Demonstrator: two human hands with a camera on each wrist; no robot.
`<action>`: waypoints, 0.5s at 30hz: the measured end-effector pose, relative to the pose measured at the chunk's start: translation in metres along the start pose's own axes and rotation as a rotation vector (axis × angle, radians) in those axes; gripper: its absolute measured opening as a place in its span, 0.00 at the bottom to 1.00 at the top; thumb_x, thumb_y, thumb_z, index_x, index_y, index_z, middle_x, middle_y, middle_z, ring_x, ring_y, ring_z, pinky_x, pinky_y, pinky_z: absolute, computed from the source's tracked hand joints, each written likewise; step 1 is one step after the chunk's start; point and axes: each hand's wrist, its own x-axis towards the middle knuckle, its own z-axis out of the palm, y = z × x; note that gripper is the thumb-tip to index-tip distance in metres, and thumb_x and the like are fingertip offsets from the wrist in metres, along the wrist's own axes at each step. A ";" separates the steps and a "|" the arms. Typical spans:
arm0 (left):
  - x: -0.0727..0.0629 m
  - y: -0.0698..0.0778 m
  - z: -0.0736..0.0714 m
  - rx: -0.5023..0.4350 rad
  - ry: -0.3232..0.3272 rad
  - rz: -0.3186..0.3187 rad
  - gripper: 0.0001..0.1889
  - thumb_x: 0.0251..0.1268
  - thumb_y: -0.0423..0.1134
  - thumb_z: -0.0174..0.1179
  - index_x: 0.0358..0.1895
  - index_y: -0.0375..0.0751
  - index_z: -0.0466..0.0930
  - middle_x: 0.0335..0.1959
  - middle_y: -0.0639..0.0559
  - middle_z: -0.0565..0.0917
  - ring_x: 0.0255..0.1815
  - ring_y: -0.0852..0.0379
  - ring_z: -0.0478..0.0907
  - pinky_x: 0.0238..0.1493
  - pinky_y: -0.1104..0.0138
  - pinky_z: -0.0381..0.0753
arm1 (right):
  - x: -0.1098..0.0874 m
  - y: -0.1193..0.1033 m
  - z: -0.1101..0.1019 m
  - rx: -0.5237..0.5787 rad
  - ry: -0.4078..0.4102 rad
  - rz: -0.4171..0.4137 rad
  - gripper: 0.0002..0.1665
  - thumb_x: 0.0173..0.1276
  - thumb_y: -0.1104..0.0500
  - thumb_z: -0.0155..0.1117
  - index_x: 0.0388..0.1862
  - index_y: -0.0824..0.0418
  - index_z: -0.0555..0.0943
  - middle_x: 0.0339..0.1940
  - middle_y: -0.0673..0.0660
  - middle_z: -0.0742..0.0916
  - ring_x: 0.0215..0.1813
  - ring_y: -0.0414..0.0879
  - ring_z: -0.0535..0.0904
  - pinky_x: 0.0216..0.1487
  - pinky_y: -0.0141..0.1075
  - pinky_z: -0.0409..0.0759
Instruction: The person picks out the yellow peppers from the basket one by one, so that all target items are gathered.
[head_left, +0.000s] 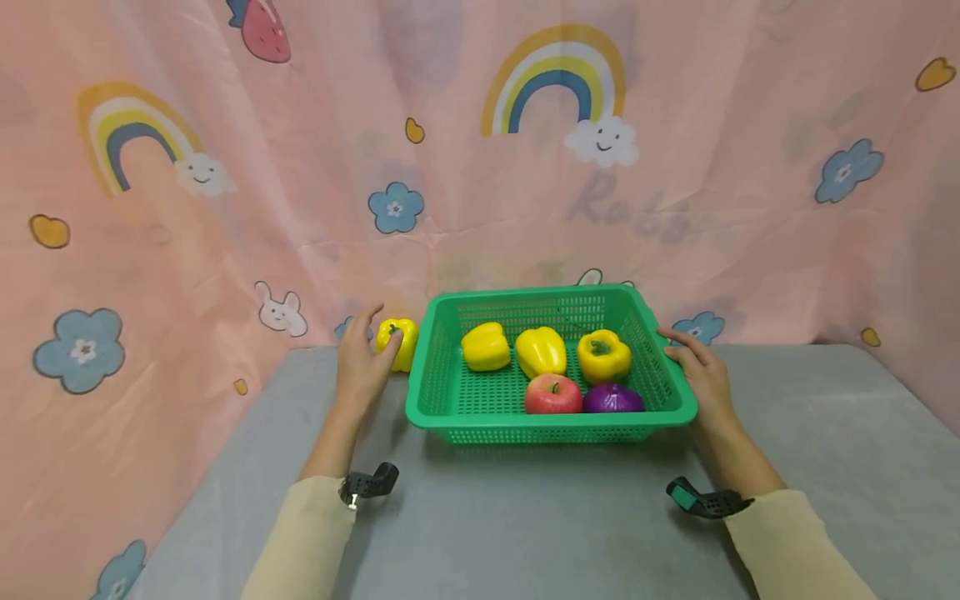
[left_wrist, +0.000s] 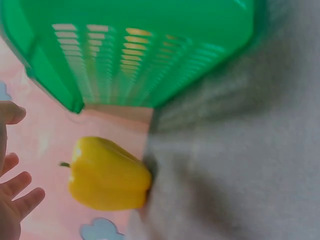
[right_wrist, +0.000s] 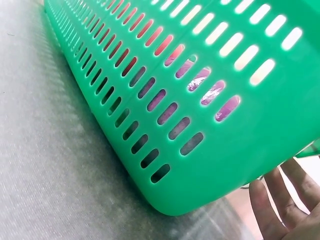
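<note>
At the left, the left hand [head_left: 365,367] is open, fingers spread and relaxed, next to a yellow pepper [head_left: 405,348]; the left wrist view shows a gap between them. That pepper stands upright on the grey surface [head_left: 525,525], stem up, in front of a pink cloth [head_left: 315,150] and just left of a green basket [head_left: 540,420]. Inside the basket, a second yellow pepper [head_left: 485,347] lies toward the left, a third [head_left: 541,352] sits at the middle, and a red apple [head_left: 553,395] is in front of it. A shiny purple vegetable [head_left: 613,399] is close beside the apple, with a fourth yellow pepper [head_left: 603,357] behind it. Farthest right, the right hand [head_left: 702,375] is at the basket's right rim, fingers loosely extended; how firmly they touch it cannot be told.
</note>
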 end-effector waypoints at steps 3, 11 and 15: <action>0.000 0.009 -0.004 0.000 -0.021 0.015 0.29 0.69 0.41 0.63 0.71 0.41 0.71 0.69 0.39 0.74 0.68 0.38 0.72 0.67 0.41 0.74 | -0.001 -0.001 0.001 -0.007 0.005 0.001 0.15 0.78 0.53 0.56 0.59 0.44 0.82 0.22 0.40 0.83 0.25 0.31 0.78 0.29 0.24 0.79; 0.000 0.038 -0.011 0.039 -0.072 0.043 0.29 0.70 0.44 0.63 0.72 0.44 0.70 0.76 0.43 0.68 0.75 0.39 0.66 0.69 0.40 0.71 | -0.001 -0.002 0.003 -0.015 0.021 0.006 0.14 0.78 0.54 0.55 0.53 0.38 0.83 0.19 0.40 0.81 0.21 0.31 0.75 0.27 0.23 0.77; 0.001 0.053 -0.010 0.052 -0.105 0.074 0.29 0.70 0.42 0.63 0.72 0.43 0.70 0.76 0.43 0.67 0.74 0.38 0.66 0.69 0.41 0.73 | 0.000 -0.001 0.002 0.020 0.016 0.011 0.15 0.78 0.55 0.55 0.57 0.44 0.82 0.20 0.40 0.81 0.21 0.32 0.75 0.27 0.23 0.77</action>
